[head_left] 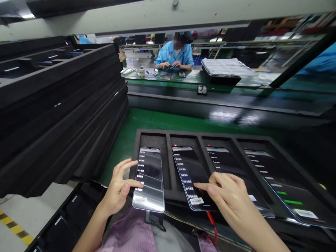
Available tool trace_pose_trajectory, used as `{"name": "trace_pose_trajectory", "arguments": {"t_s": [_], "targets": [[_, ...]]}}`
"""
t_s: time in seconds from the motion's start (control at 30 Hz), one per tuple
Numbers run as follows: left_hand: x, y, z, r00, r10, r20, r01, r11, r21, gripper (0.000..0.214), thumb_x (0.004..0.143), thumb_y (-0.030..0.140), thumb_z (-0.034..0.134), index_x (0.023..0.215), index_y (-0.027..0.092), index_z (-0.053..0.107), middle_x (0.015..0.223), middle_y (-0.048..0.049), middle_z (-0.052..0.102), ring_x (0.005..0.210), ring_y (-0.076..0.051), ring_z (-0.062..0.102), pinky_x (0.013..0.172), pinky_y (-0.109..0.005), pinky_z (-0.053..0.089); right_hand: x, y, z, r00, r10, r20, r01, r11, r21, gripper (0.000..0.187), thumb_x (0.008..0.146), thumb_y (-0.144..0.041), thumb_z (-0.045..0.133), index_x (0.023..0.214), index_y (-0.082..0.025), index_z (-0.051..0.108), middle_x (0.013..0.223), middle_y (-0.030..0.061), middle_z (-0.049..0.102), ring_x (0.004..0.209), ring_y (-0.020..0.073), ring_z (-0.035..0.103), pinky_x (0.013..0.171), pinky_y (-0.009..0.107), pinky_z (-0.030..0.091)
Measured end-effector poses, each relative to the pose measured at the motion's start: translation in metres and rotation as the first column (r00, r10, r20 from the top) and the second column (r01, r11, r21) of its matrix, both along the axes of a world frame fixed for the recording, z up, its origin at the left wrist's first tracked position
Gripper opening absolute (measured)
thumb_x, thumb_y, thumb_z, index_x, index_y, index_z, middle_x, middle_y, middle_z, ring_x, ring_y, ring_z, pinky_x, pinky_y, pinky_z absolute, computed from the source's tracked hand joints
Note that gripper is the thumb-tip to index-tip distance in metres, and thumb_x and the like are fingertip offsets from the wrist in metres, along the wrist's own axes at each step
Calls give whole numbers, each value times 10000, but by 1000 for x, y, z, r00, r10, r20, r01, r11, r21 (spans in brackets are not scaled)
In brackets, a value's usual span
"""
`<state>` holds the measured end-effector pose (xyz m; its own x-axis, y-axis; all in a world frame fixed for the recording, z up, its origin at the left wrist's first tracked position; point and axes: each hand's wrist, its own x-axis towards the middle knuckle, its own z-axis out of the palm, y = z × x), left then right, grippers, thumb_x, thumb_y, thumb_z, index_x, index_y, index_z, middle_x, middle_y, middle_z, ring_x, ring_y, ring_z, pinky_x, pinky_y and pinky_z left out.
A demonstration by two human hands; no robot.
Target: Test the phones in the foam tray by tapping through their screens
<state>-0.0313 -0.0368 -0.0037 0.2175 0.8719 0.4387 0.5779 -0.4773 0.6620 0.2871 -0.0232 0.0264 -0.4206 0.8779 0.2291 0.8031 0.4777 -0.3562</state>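
Observation:
Several phones with lit menu screens rest on a black foam tray (168, 134). My left hand (118, 185) is at the leftmost phone (151, 178), fingers apart, one fingertip on its screen and another at its left edge. A black plug and cable (154, 219) are at that phone's lower end. My right hand (228, 192) touches the second phone (183, 168) with an outstretched index finger; its other fingers are curled and hold nothing. A red cable (213, 224) runs from below this phone. My right hand partly hides the third phone (220, 159). The rightmost phone (283, 189) shows green bars.
Stacked black foam trays (65, 94) rise high on the left. Beyond the green bench (157, 117) runs a dark conveyor-like strip (178, 99) carrying a small device (202, 90). A co-worker in blue (174, 56) handles something small opposite. A pale beam (131, 15) crosses overhead.

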Motion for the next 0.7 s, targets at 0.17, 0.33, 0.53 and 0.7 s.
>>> {"name": "trace_pose_trajectory", "arguments": {"t_s": [0.17,0.33,0.53,0.7], "targets": [[-2,6,-5,990,139,-1,-138,987,83,570,938,514,173,964,310,704,1320,-38,459,1229,-256,380,1021,-464,292,2,2,-1,1000,-31,0,31,998,60,400,955,-369,287,1097,-305,655,747,7,508,735,161,547,803,396,350],[-3,10,-7,985,152,-88,-142,984,104,579,938,514,157,969,315,700,1321,-36,457,1235,-255,370,1016,-466,289,-6,7,5,996,-80,-33,82,992,92,450,961,-389,249,1057,-276,674,738,18,511,742,171,539,800,410,346],[-7,9,-10,989,129,-69,-125,990,61,579,930,535,163,965,318,700,1343,-25,428,1233,-265,369,1026,-473,281,-14,9,11,992,-111,-55,113,993,29,502,968,-416,206,1037,-243,673,765,33,508,788,186,527,827,442,345],[-6,10,-14,988,153,0,-153,988,17,575,910,578,186,1017,305,681,1345,-44,420,1223,-280,390,1028,-498,302,-24,14,15,991,-132,-13,131,990,-56,484,969,-400,210,1049,-246,661,819,42,497,821,186,501,885,468,327]]}}
